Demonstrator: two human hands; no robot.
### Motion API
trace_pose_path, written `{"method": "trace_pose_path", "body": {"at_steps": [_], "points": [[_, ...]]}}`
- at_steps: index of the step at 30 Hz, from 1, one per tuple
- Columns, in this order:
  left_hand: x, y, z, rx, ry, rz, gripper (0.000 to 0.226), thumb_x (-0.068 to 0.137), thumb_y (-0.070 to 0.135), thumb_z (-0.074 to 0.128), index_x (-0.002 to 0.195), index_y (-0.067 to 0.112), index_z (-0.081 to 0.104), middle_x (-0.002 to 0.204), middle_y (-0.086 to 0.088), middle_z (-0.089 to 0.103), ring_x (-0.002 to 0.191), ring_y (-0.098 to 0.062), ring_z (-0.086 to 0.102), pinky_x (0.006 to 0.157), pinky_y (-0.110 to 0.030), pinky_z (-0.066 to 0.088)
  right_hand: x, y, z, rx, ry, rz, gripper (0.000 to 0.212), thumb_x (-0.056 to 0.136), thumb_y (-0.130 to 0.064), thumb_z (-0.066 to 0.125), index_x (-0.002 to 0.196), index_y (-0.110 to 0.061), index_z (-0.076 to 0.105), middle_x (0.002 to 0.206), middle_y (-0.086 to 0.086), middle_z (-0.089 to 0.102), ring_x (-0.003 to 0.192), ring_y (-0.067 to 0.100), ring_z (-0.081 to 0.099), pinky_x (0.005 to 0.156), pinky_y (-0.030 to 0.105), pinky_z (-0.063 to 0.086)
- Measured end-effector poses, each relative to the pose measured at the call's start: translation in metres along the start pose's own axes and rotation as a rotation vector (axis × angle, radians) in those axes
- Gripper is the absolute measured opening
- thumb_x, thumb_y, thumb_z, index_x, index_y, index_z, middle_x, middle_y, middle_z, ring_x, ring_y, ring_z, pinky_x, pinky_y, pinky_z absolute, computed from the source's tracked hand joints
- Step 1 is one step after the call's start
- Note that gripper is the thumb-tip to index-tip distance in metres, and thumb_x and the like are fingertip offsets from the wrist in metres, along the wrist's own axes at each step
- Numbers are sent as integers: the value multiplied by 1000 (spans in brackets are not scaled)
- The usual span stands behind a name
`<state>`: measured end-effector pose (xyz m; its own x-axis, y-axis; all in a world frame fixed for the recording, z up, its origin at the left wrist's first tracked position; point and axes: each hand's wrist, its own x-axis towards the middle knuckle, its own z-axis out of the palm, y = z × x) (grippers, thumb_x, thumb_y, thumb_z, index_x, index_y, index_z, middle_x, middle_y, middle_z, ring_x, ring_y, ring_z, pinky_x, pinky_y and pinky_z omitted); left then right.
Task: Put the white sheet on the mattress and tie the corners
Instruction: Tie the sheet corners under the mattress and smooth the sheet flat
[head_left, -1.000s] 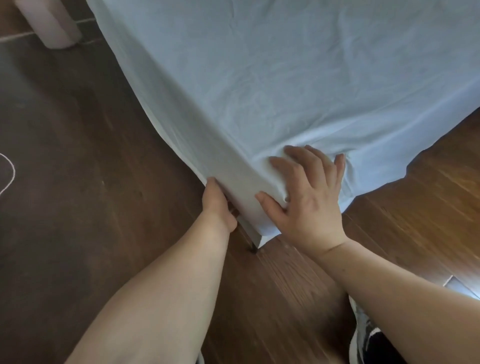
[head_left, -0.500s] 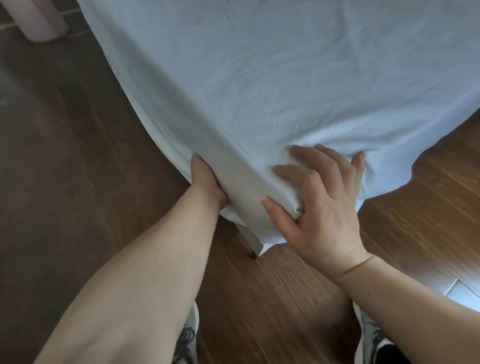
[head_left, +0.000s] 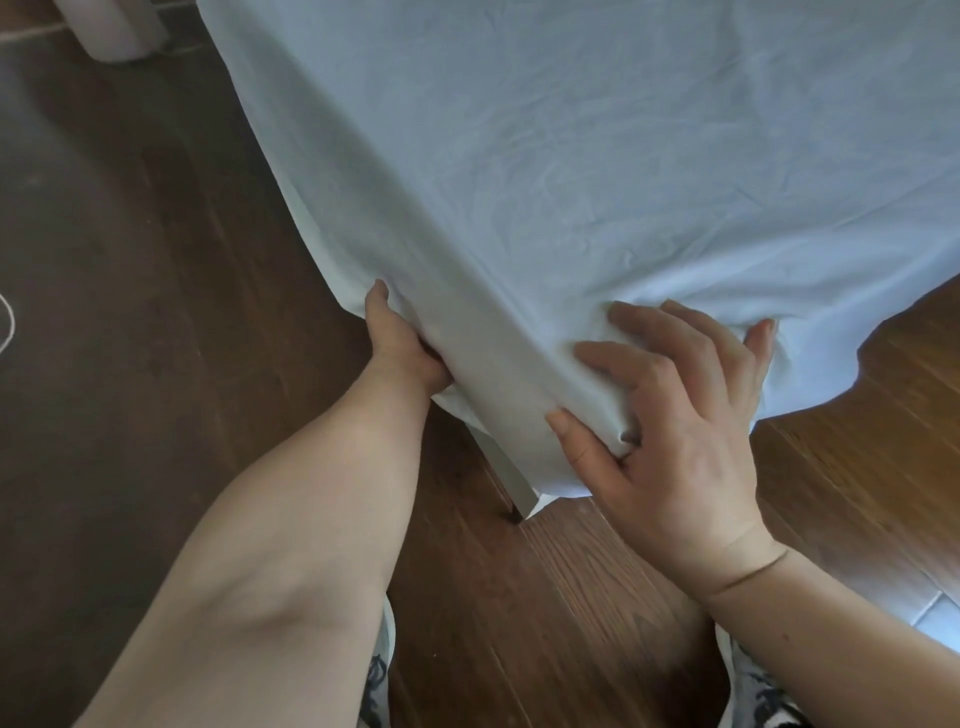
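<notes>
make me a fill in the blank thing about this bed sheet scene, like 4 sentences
1. The wrinkled white fabric sheet drapes over a ____ of the white bed frame, where two sides meet.
2. Exactly ____ hands hold the sheet: the left hand at its hanging side, the right hand from above.
3. A thin band circles the ____ wrist.
4. The dark brown floor is made of ____ planks.

Missing words: corner; two; right; wooden

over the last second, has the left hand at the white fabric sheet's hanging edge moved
Yes. The left hand has slid farther from the white bed leg, along the hanging edge of the white fabric sheet it grips.
</notes>
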<state>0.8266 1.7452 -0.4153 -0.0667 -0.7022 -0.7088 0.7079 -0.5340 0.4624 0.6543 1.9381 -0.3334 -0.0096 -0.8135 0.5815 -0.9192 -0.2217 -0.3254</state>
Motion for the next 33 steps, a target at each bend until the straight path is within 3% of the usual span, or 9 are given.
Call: {"method": "trace_pose_path", "body": {"at_steps": [11,15,18,21,23,24,26,29,33], "points": [[8,11,2,228,31,16,76,73,87,59,112,25,79,113,-8,78,109,-34,71,101,-52,53,0,1,-7,3,-14,-19,42,87,-43,75,118,-14,73,137,7,60,132,38,50,112,74,16],[-8,31,21,751,-18,47,44,94,58,56,108,20,74,102,-6,77,89,-28,73,72,-38,59,0,2,-5,2,-59,-14,41,88,-44,73,119,-17,72,138,4,59,133,36,50,114,73,16],[-10,37,18,1314,208,94,46,94,47,49,115,12,69,97,-10,76,86,-30,73,81,-41,61,-3,2,-4,-13,-87,-7,42,89,-45,72,120,-17,71,139,4,59,133,36,50,114,72,16],[11,36,0,1590,261,193,47,97,44,42,131,15,58,132,-13,62,118,-39,61,96,-55,53,-3,2,-4,-35,-99,-1,43,91,-47,71,122,-17,70,139,4,58,133,35,49,114,71,18],[-17,22,0,1191,255,-15,60,90,58,55,135,18,53,140,-12,54,125,-46,54,86,-65,52,-3,0,-6,-35,-112,6,44,91,-48,70,123,-18,69,140,4,58,133,36,49,113,71,19],[-29,14,0,945,217,-122,60,88,56,61,131,14,56,137,-12,58,123,-46,57,84,-66,53,-3,0,-6,-39,-117,8,44,91,-48,69,124,-18,69,141,3,57,134,35,48,113,70,18],[-47,8,5,672,118,-149,42,94,37,62,123,8,66,118,-15,72,109,-41,67,90,-64,55,-4,-2,-7,-43,-119,14,46,91,-50,69,125,-19,67,142,2,56,135,34,47,115,69,17],[-54,7,10,623,83,-81,23,100,33,59,105,14,70,100,-14,74,97,-34,69,96,-58,56,-5,-4,-9,-33,-120,19,47,91,-50,69,127,-20,66,143,1,54,136,33,46,117,68,15],[-44,-1,4,451,97,-53,25,98,24,57,116,16,73,109,-10,77,103,-32,71,98,-54,56,-7,-4,-9,-40,-111,19,46,91,-49,69,127,-20,67,143,1,55,136,33,46,116,68,16]]}}
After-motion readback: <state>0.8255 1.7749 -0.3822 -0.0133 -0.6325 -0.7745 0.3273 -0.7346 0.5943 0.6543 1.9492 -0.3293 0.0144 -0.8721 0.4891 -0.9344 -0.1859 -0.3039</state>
